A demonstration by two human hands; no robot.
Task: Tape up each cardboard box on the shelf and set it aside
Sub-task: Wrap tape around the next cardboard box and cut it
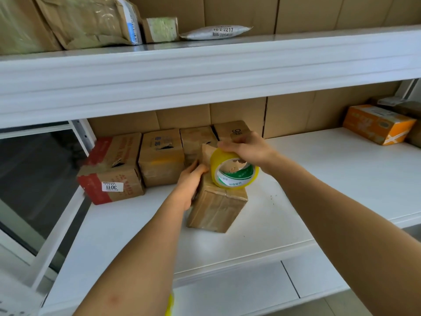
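A small brown cardboard box [217, 207] stands near the middle of the white shelf [319, 179], one top flap raised at its far side. My left hand [190, 183] grips the box's left side. My right hand [245, 149] holds a yellow tape roll [232, 171] with a green and white core, resting on the box's top. Behind it, several brown boxes [161, 156] line the back of the shelf. The leftmost one [111, 169] has red edges and a white label.
An orange box [377, 124] sits at the shelf's far right with darker parcels behind it. The upper shelf [205, 69] carries padded envelopes, a small box and a white mailer bag. Cardboard sheets line the back wall. A dark glass panel in a white frame [38, 190] is at the left.
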